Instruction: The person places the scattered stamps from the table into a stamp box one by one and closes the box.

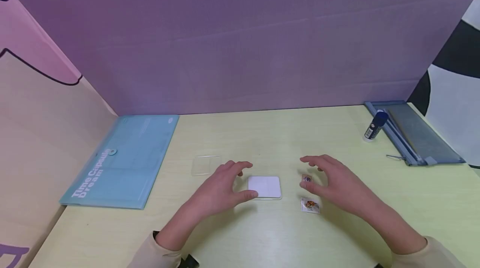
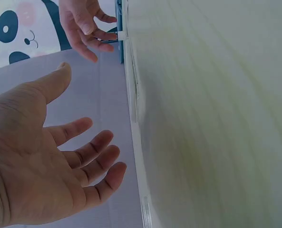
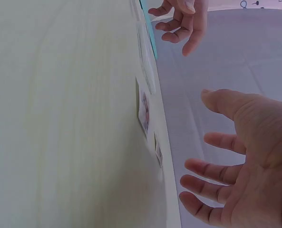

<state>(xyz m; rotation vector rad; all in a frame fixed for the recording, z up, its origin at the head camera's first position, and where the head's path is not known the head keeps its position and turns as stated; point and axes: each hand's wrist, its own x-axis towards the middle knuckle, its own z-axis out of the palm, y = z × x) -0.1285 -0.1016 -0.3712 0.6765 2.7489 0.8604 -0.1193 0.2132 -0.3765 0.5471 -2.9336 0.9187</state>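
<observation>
Over on the far left, a pale blue folder (image 1: 123, 164) lies flat on the table (image 1: 270, 139), white lettering running up its side, a round button at its flap. Next along, a clear flat piece (image 1: 206, 165), see-through enough to take on the table's colour.

Here's the left hand (image 1: 225, 189), fingers spread, thumb well apart, nothing in its grip! From the head view its thumb crosses the lower left corner of the white card (image 1: 267, 185), yet the left wrist view has the hand clear of the tabletop.

And what a tidy centrepiece that card is: plain, bright, round-cornered, lying between the two hands, a clear rim peeping out along its lower edge.

Then two little pictures: the upper one (image 1: 306, 179) brownish with a dark figure, the lower one (image 1: 310, 205) white-bordered around an orange-brown design. Just beside them hovers the right hand (image 1: 333, 184), thumb and fingers apart, gripping nothing. Far right, a dark blue glue stick (image 1: 376, 125) and a blue-edged pouch (image 1: 423, 134).
</observation>
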